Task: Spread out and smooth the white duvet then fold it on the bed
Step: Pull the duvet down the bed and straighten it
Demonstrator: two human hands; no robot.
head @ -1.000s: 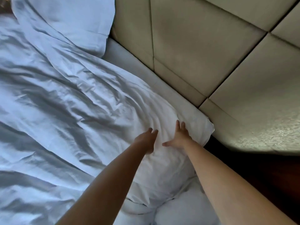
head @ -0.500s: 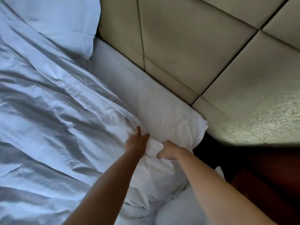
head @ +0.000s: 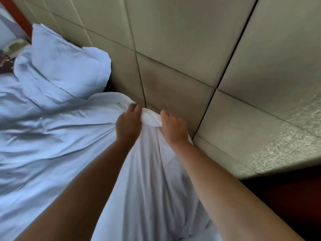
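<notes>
The white duvet (head: 52, 140) lies rumpled across the bed, filling the left and lower middle of the head view. Its top edge is bunched into a small roll between my two hands, close to the padded headboard. My left hand (head: 127, 125) is closed on that edge from the left. My right hand (head: 173, 127) grips the same edge from the right. The cloth is lifted and hangs taut from both fists down between my forearms. The mattress under it is hidden.
A white pillow (head: 64, 66) leans against the beige padded headboard (head: 182, 58) at the upper left. Dark wooden furniture (head: 286, 197) sits at the lower right beside the bed. A reddish wooden strip (head: 15, 13) shows at the top left corner.
Both hands went from lying flat on the duvet to gripping its top edge, then lifted it up towards the headboard. The view swung, bringing the pillow further into view.
</notes>
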